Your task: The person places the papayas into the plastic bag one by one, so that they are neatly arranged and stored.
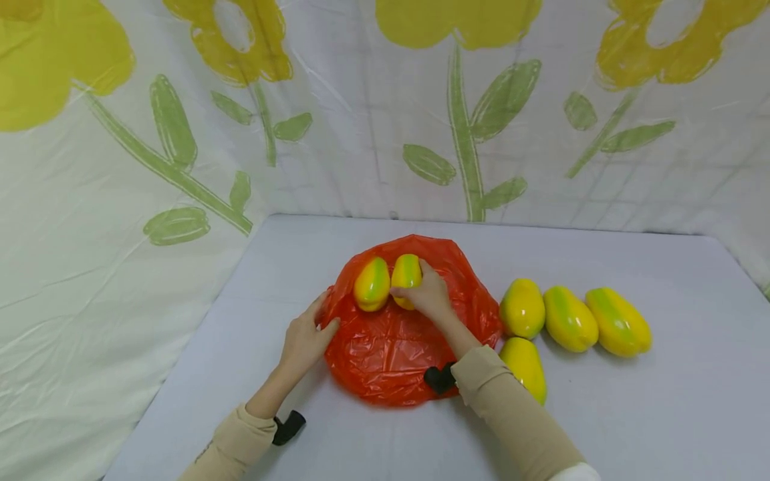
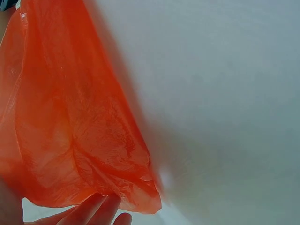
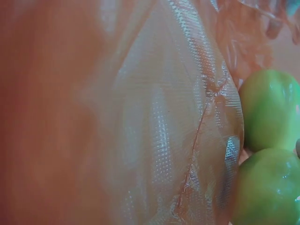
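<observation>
A red plastic bag [image 1: 391, 347] lies spread open on the table, with two yellow papayas streaked with green inside it. My right hand [image 1: 428, 294] reaches into the bag and grips the right papaya [image 1: 406, 272], thumb on its near side and fingers at its far right. Close to its left sits the other papaya [image 1: 371, 286]. At the bag's left rim, my left hand [image 1: 305, 337] holds the plastic, thumb apart from the fingers. The left wrist view shows its fingers [image 2: 96, 208] against the bag's edge. Both papayas look greenish in the right wrist view, beside the crinkled plastic.
Right of the bag are three more papayas in a row: the nearest [image 1: 523, 308], a middle one [image 1: 571, 319] and an outer one [image 1: 618, 322]. Another papaya [image 1: 525, 367] lies in front, partly behind the right sleeve [image 1: 511, 407]. A flower-printed curtain [image 1: 361, 133] hangs behind the table.
</observation>
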Tool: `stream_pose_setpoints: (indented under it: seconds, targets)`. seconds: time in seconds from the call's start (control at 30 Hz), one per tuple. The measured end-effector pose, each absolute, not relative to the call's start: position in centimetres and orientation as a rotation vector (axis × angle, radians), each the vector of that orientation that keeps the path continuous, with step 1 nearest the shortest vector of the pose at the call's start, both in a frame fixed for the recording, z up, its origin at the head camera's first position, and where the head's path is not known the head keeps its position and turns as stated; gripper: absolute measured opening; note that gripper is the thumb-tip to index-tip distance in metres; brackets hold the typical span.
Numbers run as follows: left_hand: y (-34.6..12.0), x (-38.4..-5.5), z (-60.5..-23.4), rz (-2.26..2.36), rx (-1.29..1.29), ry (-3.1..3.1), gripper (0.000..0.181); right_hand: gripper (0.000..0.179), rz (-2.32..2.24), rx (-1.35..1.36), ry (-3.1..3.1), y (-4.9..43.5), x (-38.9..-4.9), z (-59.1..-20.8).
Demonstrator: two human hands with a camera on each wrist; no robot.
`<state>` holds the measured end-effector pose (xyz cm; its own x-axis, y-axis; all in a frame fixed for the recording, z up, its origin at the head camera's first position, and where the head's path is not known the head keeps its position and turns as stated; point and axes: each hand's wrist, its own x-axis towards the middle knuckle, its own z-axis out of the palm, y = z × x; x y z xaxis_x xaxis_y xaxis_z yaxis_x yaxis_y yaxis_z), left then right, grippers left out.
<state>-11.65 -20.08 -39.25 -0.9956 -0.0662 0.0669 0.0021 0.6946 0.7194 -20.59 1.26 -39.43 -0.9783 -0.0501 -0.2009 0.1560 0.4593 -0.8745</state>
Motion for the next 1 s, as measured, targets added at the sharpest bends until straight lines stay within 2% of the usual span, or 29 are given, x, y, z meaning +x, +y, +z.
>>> stream_pose_setpoints:
  seconds: [0.7,1.0]
  targets:
    - [-19.9,-11.9,-39.3,-1.195,0.058,-2.822,0.058,0.089,-1.451,0.002,2.58,1.5,-20.7,-39.5]
    - [-19.9,-11.8,-39.1,-1.203,0.057,-2.82,0.057,0.094,-1.413,-0.01,2.561,2.3,-20.3,-38.1]
